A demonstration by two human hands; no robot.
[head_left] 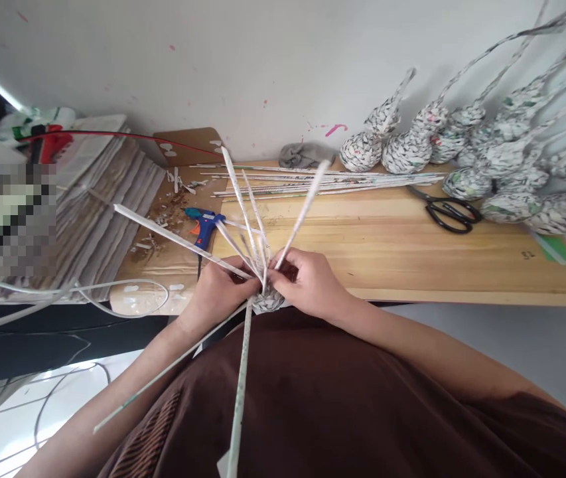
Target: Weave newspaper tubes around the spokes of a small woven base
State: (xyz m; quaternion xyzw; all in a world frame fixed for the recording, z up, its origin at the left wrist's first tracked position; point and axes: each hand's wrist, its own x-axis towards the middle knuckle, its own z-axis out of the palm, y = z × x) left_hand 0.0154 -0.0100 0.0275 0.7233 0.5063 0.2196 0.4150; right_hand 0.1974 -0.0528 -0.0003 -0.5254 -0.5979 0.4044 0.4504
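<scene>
A small woven paper piece (267, 303) sits at the table's front edge, close against the brown shirt, with several long rolled paper strips fanning up and out of it. My left hand (223, 287) is closed, its thumb and fingers pinching a paper strip (163, 232) at the left of the piece. On the other side my right hand (307, 279) pinches the lower end of another strip (303, 206) that rises to the upper right. Two greenish strips hang down over the lap and left forearm.
Behind my left hand lies a blue glue gun (206, 229). Stacked newspapers (108, 199) and cables stand left. Loose paper rolls (332, 180), black scissors (449, 211) and several woven gourd shapes (407, 151) occupy the wooden table's (387, 265) back and right.
</scene>
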